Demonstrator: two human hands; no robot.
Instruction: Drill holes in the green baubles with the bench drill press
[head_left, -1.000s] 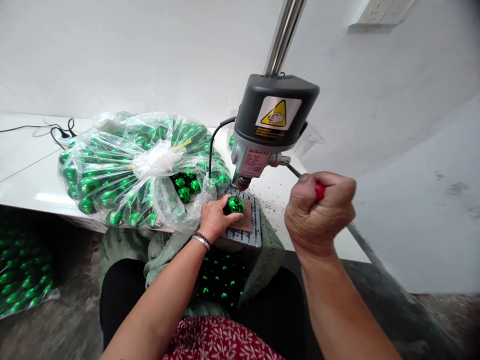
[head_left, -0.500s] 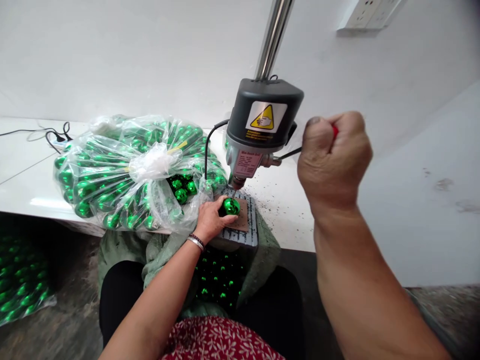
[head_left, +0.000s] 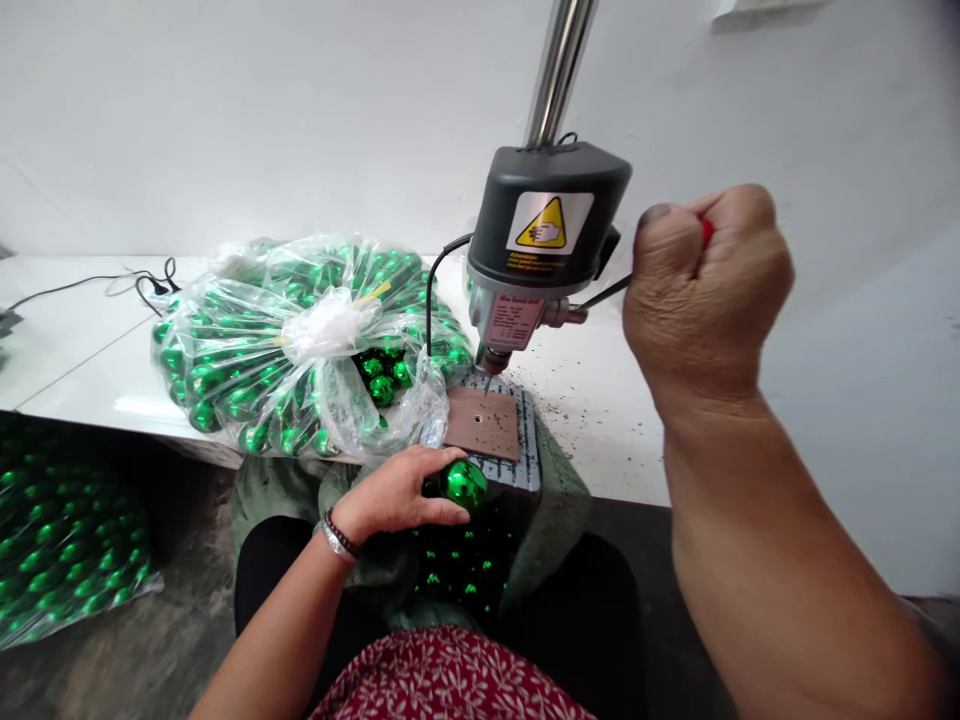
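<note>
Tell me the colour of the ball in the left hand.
Shiny green ball, held by the left hand; head view.

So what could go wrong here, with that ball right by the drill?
The left hand grips the shiny green ball only by its fingers, over the cloth bag; it could slip and drop. The drill bit hangs bare above the brown pad, close to those fingers, while the right hand clasps the red-knobbed lever.

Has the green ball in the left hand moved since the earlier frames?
Yes. The green ball left the brown pad under the drill, coming toward the person, past the pad's near edge.
</note>
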